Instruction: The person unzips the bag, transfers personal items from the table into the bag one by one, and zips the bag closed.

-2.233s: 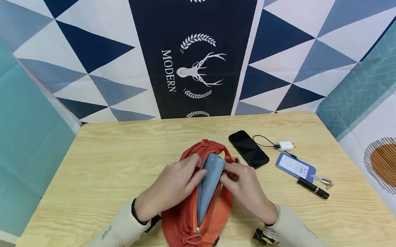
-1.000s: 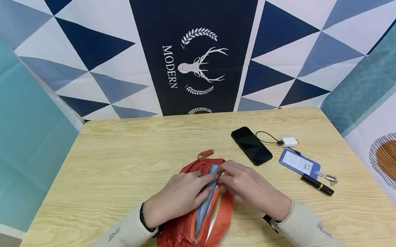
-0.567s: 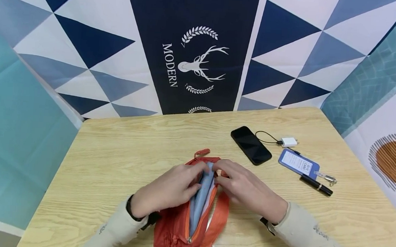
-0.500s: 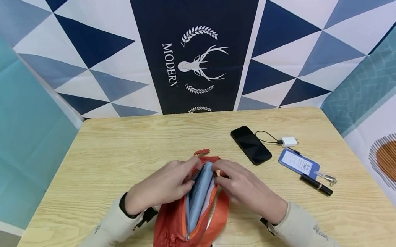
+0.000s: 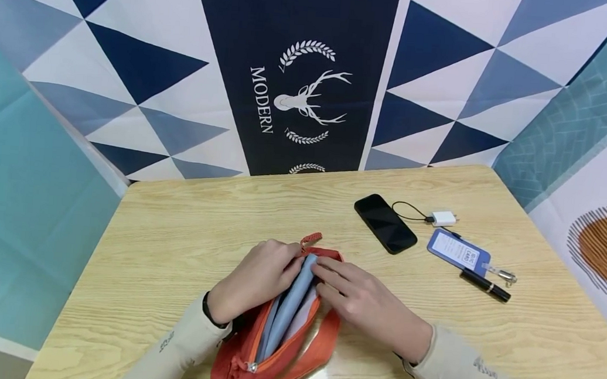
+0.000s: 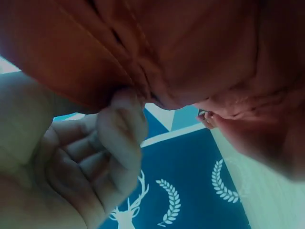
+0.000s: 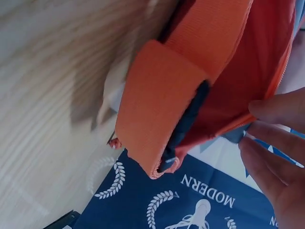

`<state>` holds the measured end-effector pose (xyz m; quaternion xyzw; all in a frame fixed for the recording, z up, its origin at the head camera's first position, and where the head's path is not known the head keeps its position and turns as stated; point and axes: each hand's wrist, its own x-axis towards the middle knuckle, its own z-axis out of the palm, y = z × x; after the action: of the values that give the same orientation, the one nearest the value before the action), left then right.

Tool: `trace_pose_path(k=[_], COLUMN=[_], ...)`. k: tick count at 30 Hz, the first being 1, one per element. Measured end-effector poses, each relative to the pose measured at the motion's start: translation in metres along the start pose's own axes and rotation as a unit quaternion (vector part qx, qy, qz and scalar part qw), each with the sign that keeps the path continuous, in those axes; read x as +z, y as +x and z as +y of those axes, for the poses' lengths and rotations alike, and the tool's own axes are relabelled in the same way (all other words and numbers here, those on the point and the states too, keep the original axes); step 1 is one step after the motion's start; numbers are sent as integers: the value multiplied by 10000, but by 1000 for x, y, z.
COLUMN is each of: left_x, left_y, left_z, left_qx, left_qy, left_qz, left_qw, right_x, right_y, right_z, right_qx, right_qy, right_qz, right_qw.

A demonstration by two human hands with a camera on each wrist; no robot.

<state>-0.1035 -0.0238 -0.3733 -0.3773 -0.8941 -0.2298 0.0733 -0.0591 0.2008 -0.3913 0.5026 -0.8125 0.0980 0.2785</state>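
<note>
A red waist bag lies tilted on the table, its long zip open. Inside sits a long, light-blue, tube-like thing, whose kind I cannot tell; its far end shows between my hands. My left hand grips the bag's left edge near the far end; in the left wrist view its thumb and finger pinch the red cloth. With fairly straight fingers, my right hand touches the blue thing's far end and the right rim. In the right wrist view, fingers lie at the zip edge by an orange strap.
Right of the bag lie a black phone, a white charger with a black cable, a blue card holder with a metal clip, and a black pen. The wooden table ends at a patterned backdrop.
The blue thing has sunk deeper into the bag and leans left. The bag's near end has swung left. My right fingers have come off the right rim onto the blue thing's end.
</note>
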Motion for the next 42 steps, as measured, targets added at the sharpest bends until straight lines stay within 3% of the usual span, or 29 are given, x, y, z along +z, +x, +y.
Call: trace_pose_path(k=[7,12,18,24,28,31,36,39,42], left_x=[0,0,0,5,15,23,32,32,29], left_y=[1,0,-1,2,4,0,-6,-8,-12], left_z=[0,0,-3,-2,3,8,17,23,28], left_qx=[679,1006,1080,826,553,481,490,406,364], left_qy=[115,39,-26,-124,-157,-76,287,606,925], left_qz=[509,637,640,589,310,-242,-1397,-1731,-1918], left_qw=[9963,9929,9921,9948,9979,9985,9886,9822,9764], right_x=[4,6,9,18,24,25,17,12,9], right_y=[0,1,4,1,-7,-10,-12,-12,-13], right_z=[-2,-1,-1,0,2,4,9,13,16], right_qx=[-41,112,402,350,284,453,1383,1877,2102], right_qy=[-325,-232,-121,-344,-493,-394,31,114,82], right_qz=[-74,-278,-529,-250,-172,-224,-164,-251,-466], right_qw=[9994,9993,9977,9985,9982,9979,9902,9818,9765])
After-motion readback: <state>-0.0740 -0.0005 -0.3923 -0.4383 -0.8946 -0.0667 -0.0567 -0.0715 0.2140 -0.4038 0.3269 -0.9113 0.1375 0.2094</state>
